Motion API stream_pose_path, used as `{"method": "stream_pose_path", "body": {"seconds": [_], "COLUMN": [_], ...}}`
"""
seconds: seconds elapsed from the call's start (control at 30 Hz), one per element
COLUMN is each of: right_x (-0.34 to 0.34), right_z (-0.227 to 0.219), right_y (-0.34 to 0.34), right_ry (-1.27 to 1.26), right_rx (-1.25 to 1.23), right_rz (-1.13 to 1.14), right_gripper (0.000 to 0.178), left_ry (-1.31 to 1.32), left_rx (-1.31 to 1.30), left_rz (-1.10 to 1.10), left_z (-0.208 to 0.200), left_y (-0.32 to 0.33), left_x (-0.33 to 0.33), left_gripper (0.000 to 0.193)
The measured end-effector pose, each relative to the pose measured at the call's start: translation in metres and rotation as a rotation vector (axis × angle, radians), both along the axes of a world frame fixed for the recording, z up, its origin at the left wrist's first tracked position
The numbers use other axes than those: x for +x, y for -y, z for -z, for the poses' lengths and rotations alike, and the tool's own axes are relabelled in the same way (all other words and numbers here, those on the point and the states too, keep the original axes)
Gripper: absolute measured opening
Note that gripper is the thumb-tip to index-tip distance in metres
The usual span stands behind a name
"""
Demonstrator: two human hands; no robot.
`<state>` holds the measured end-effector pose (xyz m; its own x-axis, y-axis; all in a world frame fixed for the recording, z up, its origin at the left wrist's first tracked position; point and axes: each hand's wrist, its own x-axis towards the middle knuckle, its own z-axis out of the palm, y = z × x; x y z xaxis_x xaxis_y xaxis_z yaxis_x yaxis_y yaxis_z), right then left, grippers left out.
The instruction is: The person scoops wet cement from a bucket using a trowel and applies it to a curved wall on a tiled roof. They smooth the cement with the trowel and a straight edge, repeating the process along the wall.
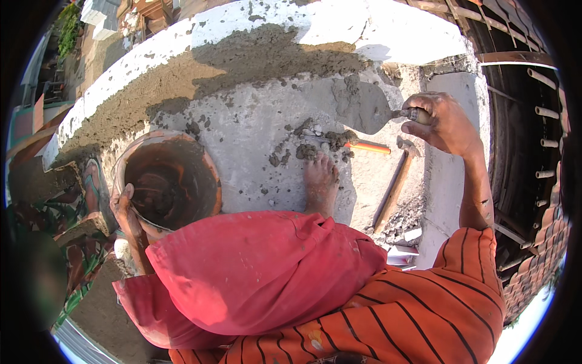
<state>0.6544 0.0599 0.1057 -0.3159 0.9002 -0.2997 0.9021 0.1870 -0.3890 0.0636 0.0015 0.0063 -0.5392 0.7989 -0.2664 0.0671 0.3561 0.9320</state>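
Note:
My right hand [445,124] is closed round the handle of a mortar-smeared trowel [364,109], its blade pointing left over the ledge beside the wall. At the lower left, my left hand [124,209] grips the rim of an orange-brown bucket [212,164], thumb over the edge. Grey mortar residue coats the bucket's inside, with a little at the bottom. Wet mortar [273,51] lies in a dark band along the inner face of a low, curved white wall [242,21].
A hammer [394,188] with a wooden handle and an orange-handled tool [370,147] lie near my bare foot [321,182]. Mortar clumps are scattered there. Roof tiles [539,261] and dark roof timbers border the right side. Beyond the wall the ground is lower.

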Motion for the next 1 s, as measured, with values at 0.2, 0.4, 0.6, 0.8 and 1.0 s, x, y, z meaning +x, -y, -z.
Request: {"method": "stream_pose_path", "body": {"seconds": [0.2, 0.4, 0.6, 0.8, 1.0], "right_x": [0.014, 0.004, 0.022, 0.000, -0.001], "right_z": [0.069, 0.176, 0.135, 0.192, 0.229], "right_y": [0.005, 0.021, 0.071, 0.124, 0.130], "right_ry": [-0.929, -0.358, -0.104, 0.161, 0.079], "right_rx": [-0.613, -0.589, -0.309, 0.306, 0.078], "right_rz": [0.325, 0.505, 0.742, 0.379, 0.350], "right_gripper": [0.026, 0.046, 0.034, 0.038, 0.034], "left_ry": [-0.047, -0.057, 0.157, 0.201, 0.165], "left_rx": [0.014, 0.050, -0.026, -0.095, 0.022], "left_rz": [0.207, 0.058, 0.131, 0.184, 0.227], "left_z": [0.006, 0.007, 0.010, -0.021, -0.004], "left_y": [0.004, 0.002, 0.008, -0.003, -0.006], "left_x": [-0.019, -0.012, -0.023, 0.018, 0.014], "left_gripper": [0.028, 0.033, 0.037, 0.031, 0.027]}}
